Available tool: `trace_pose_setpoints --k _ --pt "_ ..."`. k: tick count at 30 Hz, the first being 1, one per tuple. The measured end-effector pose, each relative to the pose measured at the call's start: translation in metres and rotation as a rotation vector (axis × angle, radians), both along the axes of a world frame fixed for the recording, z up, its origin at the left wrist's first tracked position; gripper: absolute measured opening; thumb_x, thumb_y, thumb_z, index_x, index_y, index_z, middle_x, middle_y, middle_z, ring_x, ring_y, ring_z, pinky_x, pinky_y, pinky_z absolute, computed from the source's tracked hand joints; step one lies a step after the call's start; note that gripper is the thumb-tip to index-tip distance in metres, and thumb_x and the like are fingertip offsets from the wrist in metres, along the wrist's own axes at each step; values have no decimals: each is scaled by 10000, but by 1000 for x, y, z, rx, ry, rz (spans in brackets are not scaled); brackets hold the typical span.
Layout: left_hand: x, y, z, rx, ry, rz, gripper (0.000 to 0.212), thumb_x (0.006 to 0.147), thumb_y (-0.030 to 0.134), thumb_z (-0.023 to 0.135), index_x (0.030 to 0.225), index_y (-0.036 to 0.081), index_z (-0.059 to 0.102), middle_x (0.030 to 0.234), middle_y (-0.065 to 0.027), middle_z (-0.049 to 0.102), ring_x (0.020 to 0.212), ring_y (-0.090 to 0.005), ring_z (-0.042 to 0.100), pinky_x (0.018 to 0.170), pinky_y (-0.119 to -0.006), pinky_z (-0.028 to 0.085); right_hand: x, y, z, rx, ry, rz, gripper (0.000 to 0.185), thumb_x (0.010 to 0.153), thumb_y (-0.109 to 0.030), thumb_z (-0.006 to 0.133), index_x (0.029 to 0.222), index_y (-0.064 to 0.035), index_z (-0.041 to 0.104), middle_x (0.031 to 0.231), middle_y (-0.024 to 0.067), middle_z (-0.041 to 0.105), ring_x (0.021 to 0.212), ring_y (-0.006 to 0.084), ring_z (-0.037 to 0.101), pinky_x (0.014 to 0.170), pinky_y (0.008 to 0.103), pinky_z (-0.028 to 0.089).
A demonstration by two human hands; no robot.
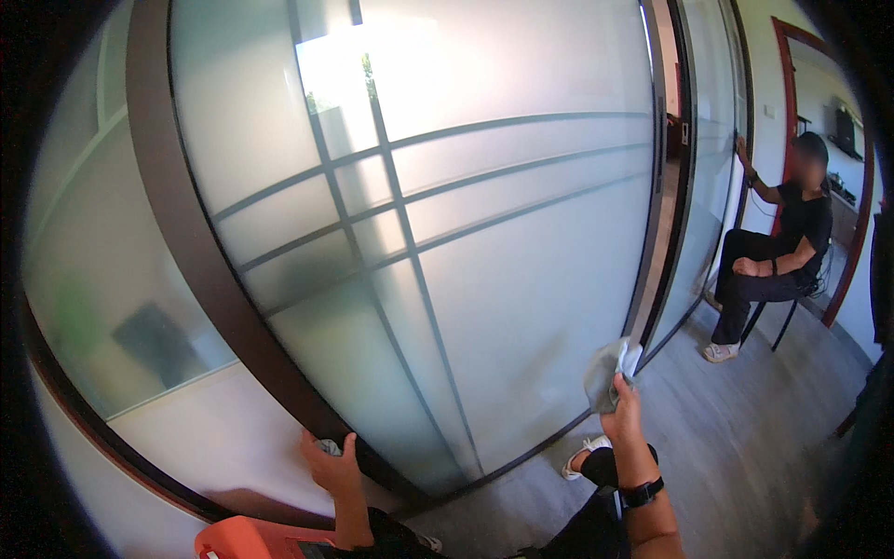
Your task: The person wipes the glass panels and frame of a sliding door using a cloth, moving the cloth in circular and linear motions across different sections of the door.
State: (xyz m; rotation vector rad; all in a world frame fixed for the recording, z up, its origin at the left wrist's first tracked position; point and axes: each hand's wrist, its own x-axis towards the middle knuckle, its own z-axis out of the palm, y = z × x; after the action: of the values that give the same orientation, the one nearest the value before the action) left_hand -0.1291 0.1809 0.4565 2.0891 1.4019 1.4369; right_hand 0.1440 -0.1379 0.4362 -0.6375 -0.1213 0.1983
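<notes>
My right hand (pixel 624 411) grips a pale grey cloth (pixel 602 374) with a white part at its top, held up before the lower right of a frosted glass sliding door (pixel 517 293). My left hand (pixel 332 461) is at the lower end of the dark brown door frame (pixel 237 279). Between its thumb and fingers shows a small crumpled grey thing, apparently a cloth (pixel 328 446), mostly hidden by the hand. Whether the left hand touches the frame, I cannot tell. Clear strips cross the frosted pane in a grid.
An orange-red case or container (pixel 244 538) sits at the bottom left. To the right a person (pixel 782 237) sits on a black-legged chair (pixel 772 318), one hand raised to the far glass panel (pixel 698 182). A gap separates the door panels above the grey floor (pixel 754 419).
</notes>
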Motion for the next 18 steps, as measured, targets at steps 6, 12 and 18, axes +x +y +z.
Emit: trace_pose_setpoints --k 6,12,18 --pt "0 -2 1 -67 69 1 768 579 283 767 1174 -17 385 1140 -196 455 1029 -346 465 856 -404 389 55 89 58 -577 -543 -533 393 842 -84 486 1208 11 381 1136 112 465 1068 193 426 914 268 305" --pt "-7 -2 -3 -105 82 5 759 568 299 772 1146 -36 412 1086 -207 494 1009 -359 475 848 -412 388 -27 208 167 -1014 -1309 -934 691 692 -324 603 1279 -92 322 1315 235 239 1233 354 217 993 522 154" --pt "-10 8 -12 -15 122 17 705 531 279 785 1070 -23 448 998 -186 529 905 -360 510 741 -406 421 -101 249 260 -573 -2120 -571 595 705 -400 581 1221 -150 419 1241 134 357 1212 367 245 976 532 179"
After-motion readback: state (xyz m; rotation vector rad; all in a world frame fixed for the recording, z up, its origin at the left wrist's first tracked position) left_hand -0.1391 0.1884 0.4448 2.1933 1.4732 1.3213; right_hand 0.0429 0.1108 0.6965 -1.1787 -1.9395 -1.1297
